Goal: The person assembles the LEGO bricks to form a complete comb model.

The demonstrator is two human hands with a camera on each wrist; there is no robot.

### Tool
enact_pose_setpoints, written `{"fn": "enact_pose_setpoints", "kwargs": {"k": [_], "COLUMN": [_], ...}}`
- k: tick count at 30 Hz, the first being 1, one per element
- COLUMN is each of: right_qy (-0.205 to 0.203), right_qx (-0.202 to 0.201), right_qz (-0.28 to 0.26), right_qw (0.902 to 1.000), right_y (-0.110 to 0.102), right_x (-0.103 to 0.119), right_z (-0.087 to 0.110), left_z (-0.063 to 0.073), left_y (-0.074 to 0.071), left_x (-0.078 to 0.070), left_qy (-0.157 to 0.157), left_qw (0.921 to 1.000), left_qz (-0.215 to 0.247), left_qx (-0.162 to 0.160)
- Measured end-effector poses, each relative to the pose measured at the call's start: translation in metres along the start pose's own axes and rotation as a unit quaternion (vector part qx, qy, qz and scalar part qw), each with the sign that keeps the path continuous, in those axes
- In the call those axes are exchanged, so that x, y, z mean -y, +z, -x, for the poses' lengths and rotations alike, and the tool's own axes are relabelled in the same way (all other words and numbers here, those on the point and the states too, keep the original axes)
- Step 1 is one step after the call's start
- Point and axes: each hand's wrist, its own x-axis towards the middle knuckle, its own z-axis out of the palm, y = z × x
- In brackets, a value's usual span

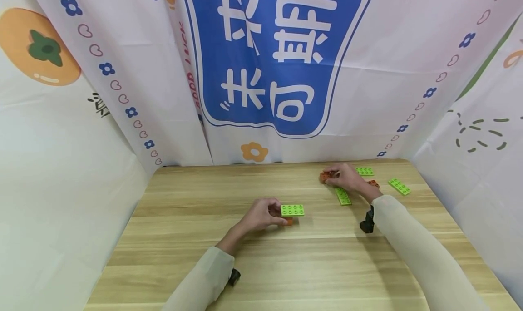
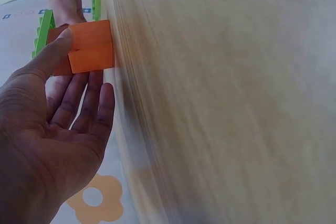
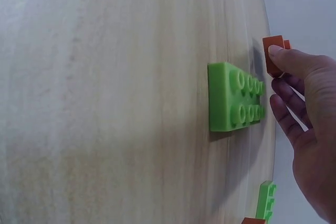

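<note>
My left hand [image 1: 261, 214] grips a small stack at the middle of the table. It has orange bricks [image 2: 92, 45] below and a flat light-green studded brick [image 1: 292, 210] on top. In the left wrist view the thumb presses the orange side, and the stack's base is right at the tabletop. Farther back and to the right, my right hand [image 1: 345, 175] pinches an orange brick [image 3: 274, 61] between thumb and fingers. That brick is close over the table, just behind a loose green brick [image 3: 226, 98] lying studs up.
Around my right hand lie another green brick [image 1: 365, 171], an orange brick [image 1: 373, 183] partly hidden by the wrist, and a green brick [image 1: 399, 186] near the right edge. A printed cloth [image 1: 175, 138] hangs along the back of the wooden table [image 1: 318, 265] and both sides.
</note>
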Motion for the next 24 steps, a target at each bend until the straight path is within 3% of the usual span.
{"fn": "enact_pose_setpoints", "kwargs": {"k": [15, 24], "right_qy": [-0.009, -0.024], "right_qx": [0.002, -0.010], "right_qz": [-0.014, 0.021], "right_qw": [0.9999, 0.9994], "right_y": [-0.002, -0.003], "right_x": [0.021, 0.029], "right_z": [0.004, 0.003], "left_z": [0.001, -0.001], "left_y": [0.000, 0.001], "left_x": [0.000, 0.003], "left_qy": [0.000, -0.002], "left_qw": [0.9999, 0.9996], "left_qz": [0.015, 0.029], "left_qx": [0.004, 0.004]}}
